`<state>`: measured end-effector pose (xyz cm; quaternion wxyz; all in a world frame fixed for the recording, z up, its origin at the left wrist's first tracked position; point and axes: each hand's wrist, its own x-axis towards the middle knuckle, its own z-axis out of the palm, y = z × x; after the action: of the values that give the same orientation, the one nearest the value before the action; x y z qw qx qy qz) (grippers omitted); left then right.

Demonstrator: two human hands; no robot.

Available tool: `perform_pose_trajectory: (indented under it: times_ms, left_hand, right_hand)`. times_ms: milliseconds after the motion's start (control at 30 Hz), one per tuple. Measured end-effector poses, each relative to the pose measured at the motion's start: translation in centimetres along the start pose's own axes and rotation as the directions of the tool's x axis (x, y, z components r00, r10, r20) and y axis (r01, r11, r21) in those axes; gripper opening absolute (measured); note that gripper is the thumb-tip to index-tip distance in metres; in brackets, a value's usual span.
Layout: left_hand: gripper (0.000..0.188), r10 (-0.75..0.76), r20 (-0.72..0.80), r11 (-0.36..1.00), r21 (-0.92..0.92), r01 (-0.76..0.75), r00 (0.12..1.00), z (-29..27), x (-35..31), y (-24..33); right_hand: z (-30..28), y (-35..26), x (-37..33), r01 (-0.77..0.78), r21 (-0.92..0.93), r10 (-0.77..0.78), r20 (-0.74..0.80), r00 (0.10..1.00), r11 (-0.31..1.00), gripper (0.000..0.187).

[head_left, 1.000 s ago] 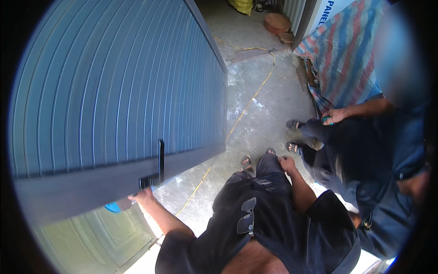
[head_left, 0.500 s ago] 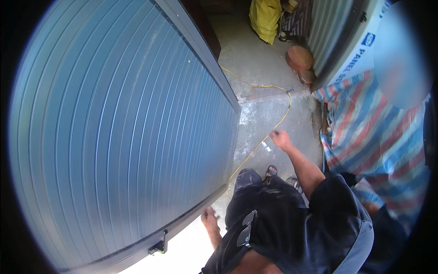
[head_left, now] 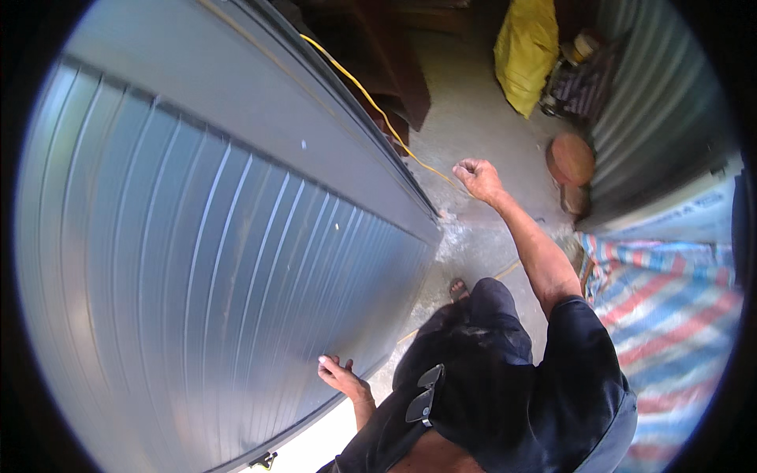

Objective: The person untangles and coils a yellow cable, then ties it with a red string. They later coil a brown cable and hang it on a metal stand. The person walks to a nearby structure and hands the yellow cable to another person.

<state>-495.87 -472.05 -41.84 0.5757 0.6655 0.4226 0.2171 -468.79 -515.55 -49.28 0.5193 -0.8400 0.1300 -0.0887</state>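
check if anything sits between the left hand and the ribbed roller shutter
Nothing visible does: the left hand already rests with its fingers on the lower edge of the grey ribbed roller shutter. The right hand is a closed fist in the air, apart from it.

1. I have one view only, from the head camera, so no second view overlaps it.
2. It looks steeply down the wearer's front; the dark shirt (head_left: 505,394) fills the lower middle, very near the lens.
3. The ribbed roller door (head_left: 213,260) takes up the left half, close by, its straight slats bending toward the rim.
4. Both arms come in from below: left hand (head_left: 341,377) low, right hand (head_left: 476,178) farther up.
5. The concrete floor (head_left: 481,126) runs off toward the top, probably the forward direction.
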Motion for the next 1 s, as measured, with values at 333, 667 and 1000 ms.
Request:
perform_pose_trajectory:
  times_ms: [333, 667, 1000]
  left_hand:
    - [0.028, 0.189, -0.227, 0.981, 0.004, -0.193, 0.955, 10.8, -4.4, 5.0]
    - [0.029, 0.336, -0.387, 0.941, 0.101, -0.323, 0.859, 13.3, -11.2, 10.4]
    - [0.025, 0.191, -0.455, 0.973, -0.03, -0.23, 0.87, 15.6, -14.8, 8.0]
  right_hand:
    - [1.0, -22.0, 24.5, 0.577, 0.238, -0.603, 0.049, 0.796, 0.781, 0.033]
    - [2.5, -39.0, 31.5, 0.95, 0.208, -0.925, 0.348, 0.151, 0.233, 0.044]
    - [1.6, -44.8, 36.4, 0.872, 0.423, -0.617, 0.762, -0.195, 0.247, 0.038]
